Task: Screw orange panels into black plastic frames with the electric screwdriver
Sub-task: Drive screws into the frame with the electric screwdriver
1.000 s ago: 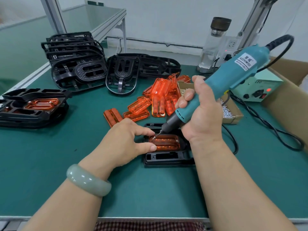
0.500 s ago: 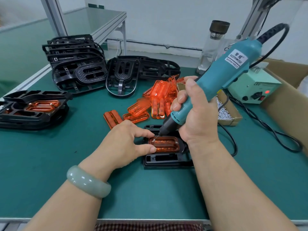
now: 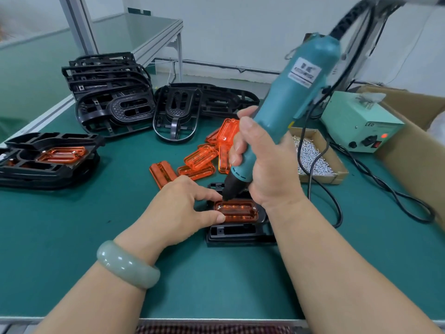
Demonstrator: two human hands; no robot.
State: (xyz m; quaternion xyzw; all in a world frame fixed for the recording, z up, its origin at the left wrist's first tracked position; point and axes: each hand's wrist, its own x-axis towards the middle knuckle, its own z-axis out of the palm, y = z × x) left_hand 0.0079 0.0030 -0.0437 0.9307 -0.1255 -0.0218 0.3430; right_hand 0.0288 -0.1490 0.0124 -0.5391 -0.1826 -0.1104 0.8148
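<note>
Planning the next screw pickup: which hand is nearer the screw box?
Right. The right hand, gripping the screwdriver, is just left of the screw box; the left hand holds the orange panel, farther left.

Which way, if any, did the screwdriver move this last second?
Yes. The screwdriver tilted more upright, its top swinging left away from the power supply box; its tip stayed at the orange panel.

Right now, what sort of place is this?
Likely a small factory assembly bench: stacked black plastic frames, a carton of screws, and a corded electric screwdriver in use.
</note>
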